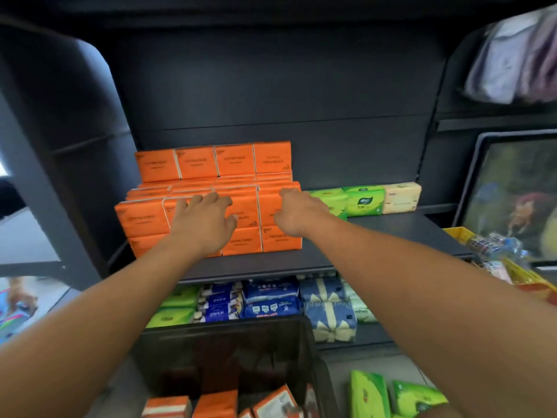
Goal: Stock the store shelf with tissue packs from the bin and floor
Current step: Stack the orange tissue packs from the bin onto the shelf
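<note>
View: head, one wide-angle camera worn by the person; straight lines bow at the edges.
Facing: forward and down, square onto the shelf (391, 233).
Nearness: close; the shelf fills most of the frame.
Layout: shelf at 12 o'clock, bin (229, 351) at 6 o'clock.

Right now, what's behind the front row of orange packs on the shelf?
More orange packs in stepped rows; the back row stands against the back panel. The front row, left hand and right hand hide their lower parts.
</note>
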